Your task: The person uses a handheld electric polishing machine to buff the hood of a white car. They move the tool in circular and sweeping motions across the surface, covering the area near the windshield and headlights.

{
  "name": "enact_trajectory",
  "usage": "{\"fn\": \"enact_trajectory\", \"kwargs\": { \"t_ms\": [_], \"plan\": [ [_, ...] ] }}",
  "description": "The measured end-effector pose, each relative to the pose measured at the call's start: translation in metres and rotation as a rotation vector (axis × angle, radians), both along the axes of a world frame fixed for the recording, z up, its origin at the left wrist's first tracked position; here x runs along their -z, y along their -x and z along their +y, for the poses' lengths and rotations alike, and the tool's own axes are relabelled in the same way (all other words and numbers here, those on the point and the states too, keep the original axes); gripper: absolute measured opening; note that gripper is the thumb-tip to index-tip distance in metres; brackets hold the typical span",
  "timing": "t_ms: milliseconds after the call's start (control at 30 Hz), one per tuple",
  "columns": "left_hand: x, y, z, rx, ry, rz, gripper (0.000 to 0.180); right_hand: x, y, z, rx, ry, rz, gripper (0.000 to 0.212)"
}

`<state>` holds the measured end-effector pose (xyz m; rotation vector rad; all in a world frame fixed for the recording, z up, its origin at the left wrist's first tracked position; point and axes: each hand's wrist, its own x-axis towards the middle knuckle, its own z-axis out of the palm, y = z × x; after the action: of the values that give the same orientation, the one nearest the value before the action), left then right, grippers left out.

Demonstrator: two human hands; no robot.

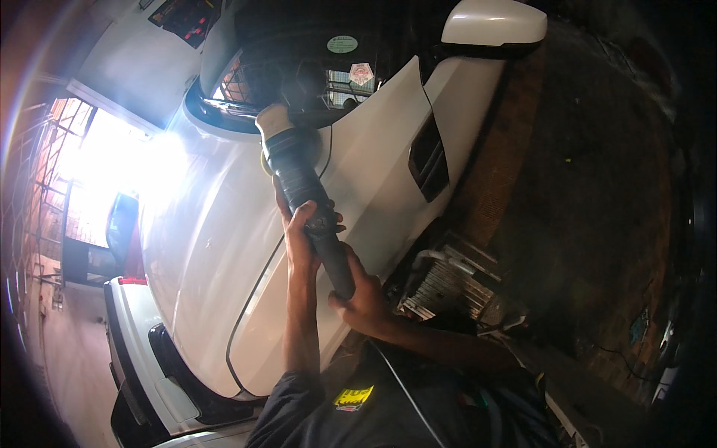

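A black power polisher (295, 168) with a pale head end lies slanted over the white car's front body panels, close to the base of the windscreen. My left hand (301, 230) is wrapped round the middle of its body, the thumb on top. Lower down, my right hand (361, 297) grips the rear handle end. A thin rim of what looks like a round pad shows at the left of the head; the rest of its underside is hidden. The white bonnet (198, 239) spreads to the left, and the white wing (358, 201) slopes away to the right.
A cable (407, 392) runs down across my dark shirt. The wing mirror (489, 26) juts out at the top right, above a dark side vent (429, 158). A slatted metal object (452, 287) stands right of the car. Another vehicle (142, 313) sits close at lower left.
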<state>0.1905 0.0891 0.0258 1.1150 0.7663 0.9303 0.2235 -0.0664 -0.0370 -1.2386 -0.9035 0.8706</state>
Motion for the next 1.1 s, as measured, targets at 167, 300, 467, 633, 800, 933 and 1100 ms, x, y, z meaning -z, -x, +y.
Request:
{"fn": "enact_trajectory", "kwargs": {
  "t_ms": [167,300,467,633,800,933,1100],
  "plan": [
    [-0.004,0.001,0.006,-0.013,-0.003,0.005,0.110,-0.024,-0.008,-0.001,-0.037,0.072,0.012,0.096],
    [-0.009,0.002,0.003,-0.007,0.022,0.000,0.106,-0.030,0.003,-0.001,0.029,0.004,-0.013,0.095],
    [-0.017,0.007,-0.019,-0.092,0.019,0.048,0.101,-0.038,0.003,-0.017,0.008,0.025,-0.027,0.093],
    [-0.015,0.013,-0.019,-0.213,0.008,0.014,0.092,-0.045,-0.020,-0.011,-0.105,0.002,-0.060,0.088],
    [-0.010,0.009,-0.016,-0.220,0.014,-0.074,0.080,-0.067,-0.038,-0.011,-0.158,0.064,-0.095,0.084],
    [-0.009,-0.007,-0.027,-0.190,0.027,-0.087,0.093,-0.054,-0.040,-0.024,-0.079,-0.009,-0.142,0.084],
    [0.004,-0.017,-0.033,-0.142,0.089,-0.160,0.095,-0.062,-0.050,-0.046,-0.077,0.054,-0.146,0.085]
  ]
}}
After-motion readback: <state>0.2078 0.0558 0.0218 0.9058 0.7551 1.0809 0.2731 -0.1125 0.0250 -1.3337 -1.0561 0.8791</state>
